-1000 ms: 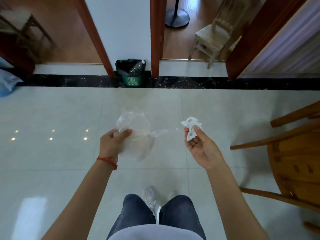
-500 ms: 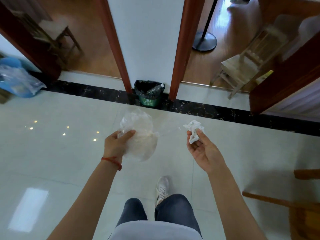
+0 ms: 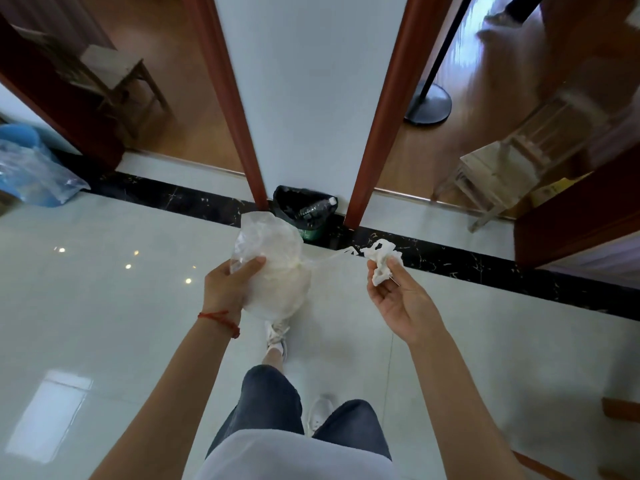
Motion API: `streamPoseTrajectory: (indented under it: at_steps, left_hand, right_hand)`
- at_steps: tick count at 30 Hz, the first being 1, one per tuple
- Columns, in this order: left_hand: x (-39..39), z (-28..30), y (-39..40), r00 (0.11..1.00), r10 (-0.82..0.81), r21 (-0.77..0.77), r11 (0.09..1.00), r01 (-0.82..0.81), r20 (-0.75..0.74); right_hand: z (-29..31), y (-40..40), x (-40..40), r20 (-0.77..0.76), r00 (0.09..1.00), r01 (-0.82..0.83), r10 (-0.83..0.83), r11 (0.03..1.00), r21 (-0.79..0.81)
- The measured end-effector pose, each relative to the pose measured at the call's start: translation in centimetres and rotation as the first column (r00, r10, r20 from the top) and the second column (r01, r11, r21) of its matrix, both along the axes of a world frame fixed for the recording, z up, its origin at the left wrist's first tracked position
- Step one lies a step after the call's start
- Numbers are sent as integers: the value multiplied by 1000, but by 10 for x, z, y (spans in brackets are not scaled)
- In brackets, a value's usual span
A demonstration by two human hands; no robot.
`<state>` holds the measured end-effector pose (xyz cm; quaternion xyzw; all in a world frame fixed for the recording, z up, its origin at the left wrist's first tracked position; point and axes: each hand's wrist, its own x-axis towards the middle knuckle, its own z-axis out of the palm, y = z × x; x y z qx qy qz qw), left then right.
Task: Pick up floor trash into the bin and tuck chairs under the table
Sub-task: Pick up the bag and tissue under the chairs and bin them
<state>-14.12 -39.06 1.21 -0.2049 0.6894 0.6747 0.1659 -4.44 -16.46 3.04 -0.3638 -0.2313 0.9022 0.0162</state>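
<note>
**Both hands loaded, bin ahead at the wall**

Left hand: thumb clamped over the front of a clear plastic bag, the other fingers hidden behind it. Bag is puffed and translucent; can't make out what's in it. A thin clear strip runs from the bag to the right, toward the other hand; where it ends is hard to read.

Right hand: palm up, thumb and fingertips pinching a crumpled white tissue, the rest of the fingers loosely curled.

Both pieces held in the air over pale floor tiles, well apart from each other.

The bin sits beyond the hands, on the black marble strip against the white wall section between two red-brown door frames. Black liner, green body, lower left part blocked by the bag. A clear bottle lies in it.

Right edge: a wooden chair is cut off, only fragments showing. Through the right doorway a pale chair, blurred. Far left, a blue bag, partly out of frame.
</note>
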Motion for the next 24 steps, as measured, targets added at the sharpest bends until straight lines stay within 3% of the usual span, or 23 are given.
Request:
streamPoseTrajectory:
  at_steps: [14, 24]
  left_hand:
    - [-222, -30, 18, 991, -91, -23, 995, 94, 101]
    - [-296, -82, 35, 981, -100, -48, 993, 110, 168]
  right_hand:
    - [-20, 10, -207, 85, 990, 110, -111, 994, 15]
    - [-62, 26, -283, 161, 979, 130, -129, 992, 8]
